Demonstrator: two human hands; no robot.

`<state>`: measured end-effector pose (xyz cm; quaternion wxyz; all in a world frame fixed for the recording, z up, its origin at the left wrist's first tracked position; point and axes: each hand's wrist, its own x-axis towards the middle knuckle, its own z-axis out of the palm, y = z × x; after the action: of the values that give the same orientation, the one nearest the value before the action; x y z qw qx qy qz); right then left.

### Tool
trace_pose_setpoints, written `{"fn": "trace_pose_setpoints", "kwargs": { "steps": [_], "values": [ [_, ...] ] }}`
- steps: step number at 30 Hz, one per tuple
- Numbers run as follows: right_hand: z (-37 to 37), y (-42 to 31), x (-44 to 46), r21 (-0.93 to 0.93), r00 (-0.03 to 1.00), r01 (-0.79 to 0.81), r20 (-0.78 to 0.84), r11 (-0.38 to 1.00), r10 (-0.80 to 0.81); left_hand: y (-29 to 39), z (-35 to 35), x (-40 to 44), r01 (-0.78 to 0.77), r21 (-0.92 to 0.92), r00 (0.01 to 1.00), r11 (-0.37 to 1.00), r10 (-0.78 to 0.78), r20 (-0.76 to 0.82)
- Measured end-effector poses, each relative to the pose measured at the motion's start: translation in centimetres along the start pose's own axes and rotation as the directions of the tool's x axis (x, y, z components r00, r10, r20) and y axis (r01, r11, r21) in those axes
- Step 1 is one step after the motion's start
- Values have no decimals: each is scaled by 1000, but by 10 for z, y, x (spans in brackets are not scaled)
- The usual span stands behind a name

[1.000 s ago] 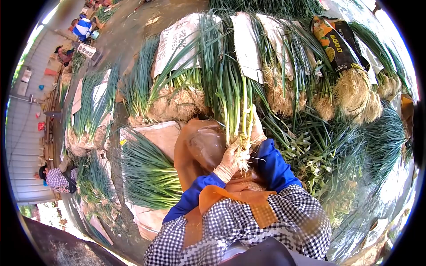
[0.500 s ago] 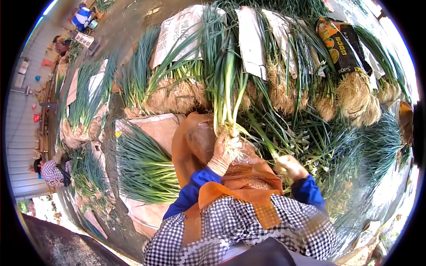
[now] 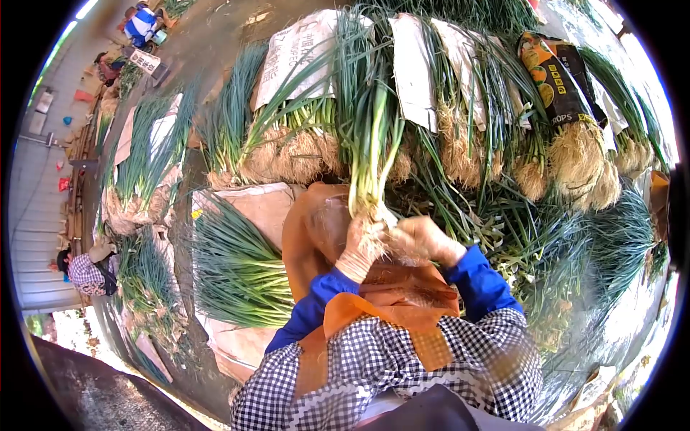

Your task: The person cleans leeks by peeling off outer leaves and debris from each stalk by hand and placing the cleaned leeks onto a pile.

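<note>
My left hand (image 3: pixel 361 244) is closed around the root end of a bunch of green onions (image 3: pixel 369 165). Their white-green stalks point away from me and the long leaves run up over the rows behind. Pale stringy roots hang below the fingers. Right beside it, my right hand (image 3: pixel 424 238) is curled in at the base of the bunch, slightly blurred. Its fingertips are at the roots, and what they pinch is hidden. Under both hands, an orange-brown apron (image 3: pixel 410 284) covers my lap.
To the left, trimmed green onions (image 3: pixel 241 262) lie on a pale sheet (image 3: pixel 255 215). Bundles with shaggy roots (image 3: pixel 575 158) stand in a row ahead, some wrapped in sacking (image 3: pixel 302 61). Loose leaves (image 3: pixel 496 230) are heaped at right. A co-worker (image 3: pixel 90 269) sits at far left.
My right hand has moved left from beside the bunch to its root end. The green strand it held out to the right no longer shows. My left hand keeps its grip.
</note>
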<state>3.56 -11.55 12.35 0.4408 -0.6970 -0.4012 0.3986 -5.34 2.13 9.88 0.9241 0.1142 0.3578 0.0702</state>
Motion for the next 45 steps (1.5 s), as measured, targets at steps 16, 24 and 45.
{"fn": "trace_pose_setpoints", "kwargs": {
  "steps": [16, 24, 45],
  "values": [
    [-8, 20, 8, 297, 997, -34, 83, 954, 9, 8, -31, 13, 269, 46, 915, 962, -270, 300],
    [-46, 50, -54, -824, 933, -310, -168, 474, 318, -14, -15, 31, -93, 92, 991, 991, 83, 109],
    [20, 7, -14, -204, 937, 153, -281, 967, -207, -30, 4, 20, -237, 346, 957, 908, 278, -76]
  ]
}}
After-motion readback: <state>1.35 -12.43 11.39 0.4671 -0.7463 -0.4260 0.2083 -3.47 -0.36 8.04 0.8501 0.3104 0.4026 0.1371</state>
